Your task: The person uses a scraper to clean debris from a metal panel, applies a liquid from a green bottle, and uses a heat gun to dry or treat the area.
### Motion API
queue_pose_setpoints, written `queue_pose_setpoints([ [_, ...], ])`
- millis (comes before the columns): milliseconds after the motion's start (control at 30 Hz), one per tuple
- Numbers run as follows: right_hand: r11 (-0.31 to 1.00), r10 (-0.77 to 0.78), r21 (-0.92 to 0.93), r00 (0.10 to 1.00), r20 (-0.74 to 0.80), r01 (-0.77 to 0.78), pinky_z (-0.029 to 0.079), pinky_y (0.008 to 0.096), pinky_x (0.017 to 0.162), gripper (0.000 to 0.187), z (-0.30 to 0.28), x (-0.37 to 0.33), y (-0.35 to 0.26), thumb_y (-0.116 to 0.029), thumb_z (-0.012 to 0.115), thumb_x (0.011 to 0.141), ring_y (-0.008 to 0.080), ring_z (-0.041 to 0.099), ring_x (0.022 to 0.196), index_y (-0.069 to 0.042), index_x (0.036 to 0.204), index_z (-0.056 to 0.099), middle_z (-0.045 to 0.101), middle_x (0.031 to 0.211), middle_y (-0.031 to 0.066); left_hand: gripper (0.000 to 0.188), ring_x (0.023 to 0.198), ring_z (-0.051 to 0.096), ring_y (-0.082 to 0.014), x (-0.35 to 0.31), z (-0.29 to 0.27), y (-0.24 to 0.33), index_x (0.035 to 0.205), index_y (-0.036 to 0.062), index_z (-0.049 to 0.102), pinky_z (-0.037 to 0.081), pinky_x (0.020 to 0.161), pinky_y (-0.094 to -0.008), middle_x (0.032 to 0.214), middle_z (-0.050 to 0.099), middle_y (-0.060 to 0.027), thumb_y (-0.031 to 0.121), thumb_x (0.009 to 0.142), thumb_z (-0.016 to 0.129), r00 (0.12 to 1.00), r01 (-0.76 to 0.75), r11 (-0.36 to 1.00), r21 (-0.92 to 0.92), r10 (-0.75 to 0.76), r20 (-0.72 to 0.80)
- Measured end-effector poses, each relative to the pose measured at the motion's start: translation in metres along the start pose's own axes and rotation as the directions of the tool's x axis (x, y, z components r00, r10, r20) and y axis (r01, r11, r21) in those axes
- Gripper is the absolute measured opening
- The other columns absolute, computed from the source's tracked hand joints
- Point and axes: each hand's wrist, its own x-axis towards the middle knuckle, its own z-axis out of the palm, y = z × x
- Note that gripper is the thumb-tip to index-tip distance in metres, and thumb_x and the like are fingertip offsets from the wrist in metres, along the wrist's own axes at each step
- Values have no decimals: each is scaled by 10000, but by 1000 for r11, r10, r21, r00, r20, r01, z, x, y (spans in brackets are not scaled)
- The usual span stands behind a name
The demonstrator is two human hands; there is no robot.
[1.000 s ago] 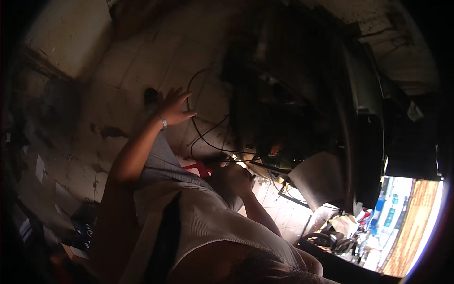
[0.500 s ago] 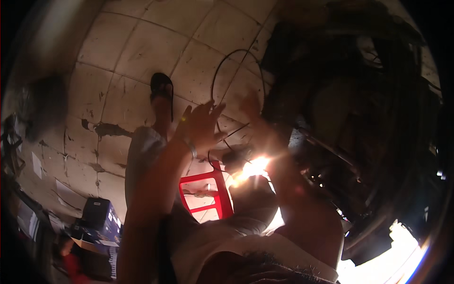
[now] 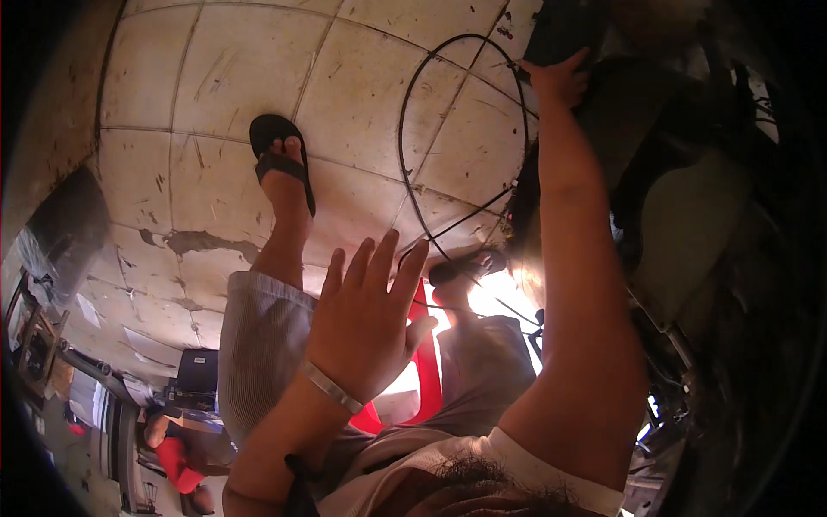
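Note:
My left hand (image 3: 366, 323) hangs over my lap with its fingers stretched apart and nothing in it. A metal bracelet (image 3: 332, 387) circles its wrist. My right hand (image 3: 560, 82) reaches far forward, thumb and a finger spread, against or just above a dark flat part (image 3: 564, 34) of a large dark object on the right. No held thing shows in it; some of its fingers are hard to see. Between the two hands a thin black cable (image 3: 401, 129) lies in a loop on the tiled floor and runs back toward my foot.
A red plastic frame, like a stool (image 3: 428, 379), stands between my legs, in bright light. Dark bulky machinery (image 3: 680, 215) fills the right side. A plastic-covered thing (image 3: 65, 228) and a dark blue box (image 3: 197, 370) stand left; a person in red (image 3: 179, 461) is lower left.
My right hand has moved forward and right, to the dark object. My left hand has come back toward my lap, fingers still spread. The view has brightened and shifted.

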Motion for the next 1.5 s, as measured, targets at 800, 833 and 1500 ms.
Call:
queue_pose_setpoints([
  [800,977,-210,-43,976,-65,207,504,473,920,689,-50,33,78,-292,813,683,403,607,1088,-39,1266,546,607,1185,221,750,1311,470,-355,8,25,-3,1457,105,391,351,1101,-538,1418,461,-209,400,846,712,999,-17,1000,21,16,46],
  [833,969,-248,-24,965,-85,247,506,465,912,676,-52,31,91,-285,809,680,400,619,1065,-34,1255,558,626,1157,222,750,1314,467,-354,9,28,-2,1458,105,390,348,1104,-538,1419,461,-208,406,849,706,999,-31,999,21,30,44],
  [1500,740,-54,668,982,180,-82,473,412,977,617,-42,-204,196,-79,713,780,314,584,1125,-16,1354,495,581,1265,183,736,1298,482,-345,33,53,20,1460,115,406,340,1101,-534,1434,451,-209,438,854,670,993,-54,999,2,54,103],
])
